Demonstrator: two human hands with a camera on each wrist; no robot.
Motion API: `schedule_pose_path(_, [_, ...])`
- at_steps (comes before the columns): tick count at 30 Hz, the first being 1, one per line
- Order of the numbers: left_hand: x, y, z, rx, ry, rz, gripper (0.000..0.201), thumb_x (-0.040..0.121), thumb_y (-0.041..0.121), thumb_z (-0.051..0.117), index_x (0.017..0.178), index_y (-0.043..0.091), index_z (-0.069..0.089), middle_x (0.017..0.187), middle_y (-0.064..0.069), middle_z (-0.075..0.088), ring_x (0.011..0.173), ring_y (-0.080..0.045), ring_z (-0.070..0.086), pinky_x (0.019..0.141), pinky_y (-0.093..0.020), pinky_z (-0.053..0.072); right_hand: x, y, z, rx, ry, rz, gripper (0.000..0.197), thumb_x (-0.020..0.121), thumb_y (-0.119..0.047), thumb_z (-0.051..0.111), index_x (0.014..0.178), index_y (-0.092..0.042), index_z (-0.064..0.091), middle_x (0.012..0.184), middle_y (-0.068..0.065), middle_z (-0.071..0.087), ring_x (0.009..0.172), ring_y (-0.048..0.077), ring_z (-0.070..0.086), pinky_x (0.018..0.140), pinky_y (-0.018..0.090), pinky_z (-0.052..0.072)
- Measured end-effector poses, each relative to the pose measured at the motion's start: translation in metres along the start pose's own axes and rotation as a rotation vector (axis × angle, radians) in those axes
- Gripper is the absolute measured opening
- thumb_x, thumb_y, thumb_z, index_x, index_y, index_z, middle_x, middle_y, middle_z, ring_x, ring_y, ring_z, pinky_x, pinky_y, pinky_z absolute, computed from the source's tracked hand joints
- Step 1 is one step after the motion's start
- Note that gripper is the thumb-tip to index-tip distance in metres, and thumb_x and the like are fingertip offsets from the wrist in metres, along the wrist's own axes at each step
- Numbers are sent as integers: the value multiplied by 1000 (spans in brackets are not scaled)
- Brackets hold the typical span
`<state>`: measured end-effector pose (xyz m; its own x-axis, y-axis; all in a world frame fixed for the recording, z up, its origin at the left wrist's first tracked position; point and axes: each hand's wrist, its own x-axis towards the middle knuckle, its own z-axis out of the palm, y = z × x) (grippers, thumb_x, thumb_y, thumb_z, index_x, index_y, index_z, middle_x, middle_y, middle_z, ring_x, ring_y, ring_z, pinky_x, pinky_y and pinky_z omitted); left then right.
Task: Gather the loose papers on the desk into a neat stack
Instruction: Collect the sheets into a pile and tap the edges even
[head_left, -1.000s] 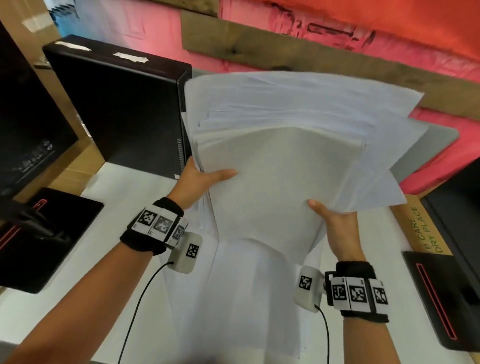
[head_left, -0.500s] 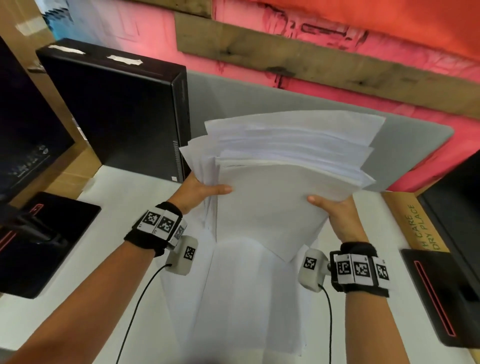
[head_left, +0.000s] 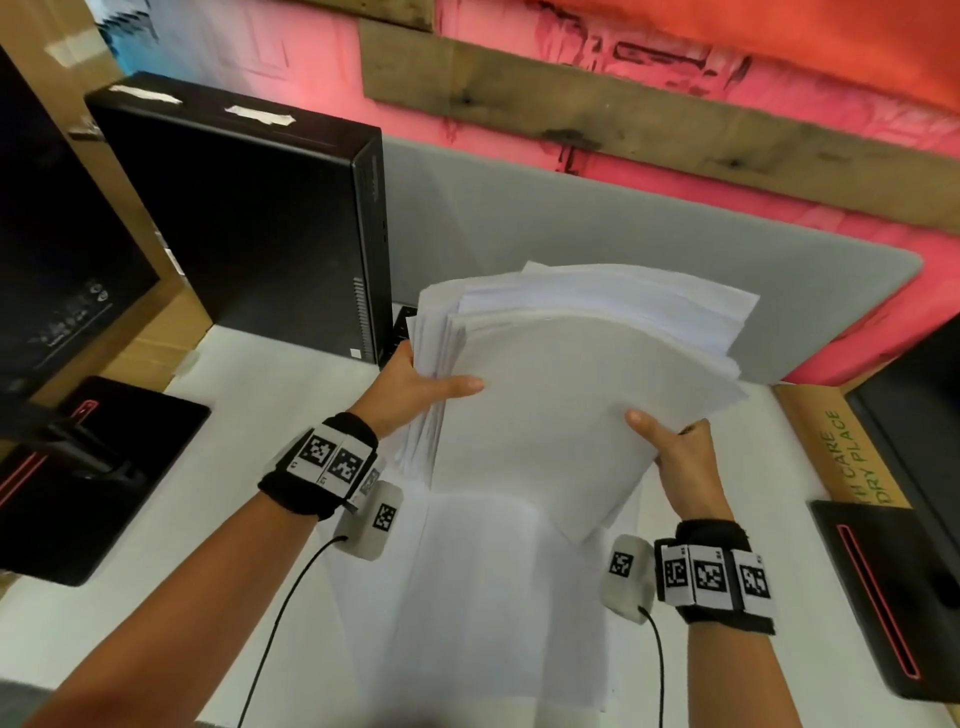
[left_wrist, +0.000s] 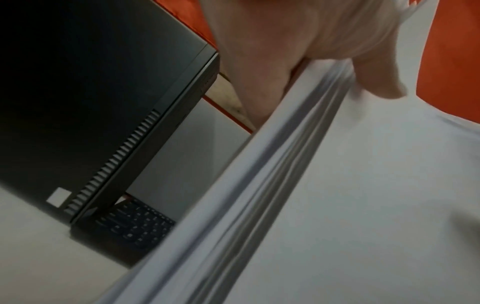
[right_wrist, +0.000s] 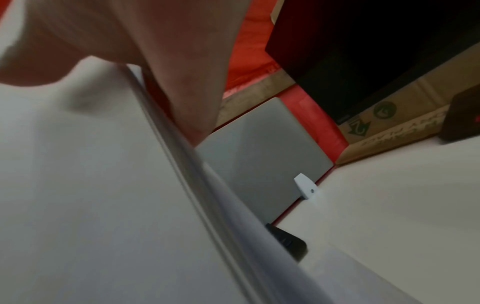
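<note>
A thick bundle of white papers (head_left: 582, 374) stands tilted above the white desk (head_left: 218, 467), its sheets fanned unevenly at the top. My left hand (head_left: 415, 384) grips its left edge, thumb on the front sheet and fingers behind. My right hand (head_left: 675, 452) grips the right edge the same way. In the left wrist view the paper edges (left_wrist: 272, 185) run under my thumb (left_wrist: 376, 78). The right wrist view shows the sheets' edges (right_wrist: 207, 195) below my fingers (right_wrist: 182, 82). More white sheets (head_left: 493, 597) lie flat on the desk beneath the bundle.
A black computer case (head_left: 249, 228) stands at the left, with a keyboard (left_wrist: 135, 224) behind it. A grey partition (head_left: 623, 244) backs the desk. Black monitor bases sit at the left (head_left: 78, 478) and right (head_left: 893, 587). A cardboard box (head_left: 841, 447) is at the right.
The bundle has come down from high in front of the wall toward the desk. Its spread-out sheets have drawn closer together. Both hands kept their grip.
</note>
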<state>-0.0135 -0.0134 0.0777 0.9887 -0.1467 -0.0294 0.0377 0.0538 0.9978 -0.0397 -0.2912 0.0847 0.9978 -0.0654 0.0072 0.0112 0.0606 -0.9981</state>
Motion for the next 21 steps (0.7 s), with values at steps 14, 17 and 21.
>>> schedule_pose_path(14, [17, 30, -2, 67, -150, -39, 68, 54, 30, 85, 114, 31, 54, 110, 9, 64, 104, -9, 62, 99, -38, 47, 20, -1, 5, 9, -9, 47, 52, 48, -19, 86, 95, -22, 64, 88, -9, 74, 86, 9, 69, 76, 26, 54])
schedule_pose_path(17, [16, 28, 2, 62, -105, -6, 57, 70, 7, 75, 117, 25, 50, 109, 10, 61, 103, -4, 58, 105, -42, 42, 17, -4, 15, -19, 36, 28, 40, 62, -5, 80, 94, -24, 64, 94, -8, 70, 88, 8, 68, 77, 22, 53])
schedule_pose_path(21, [8, 41, -1, -32, -29, 118, 68, 45, 43, 86, 106, 33, 57, 102, 13, 69, 103, -5, 63, 94, -30, 51, 9, -24, 20, -24, 68, -111, 36, 71, 3, 72, 94, -23, 63, 94, -7, 68, 81, -1, 67, 69, 14, 52])
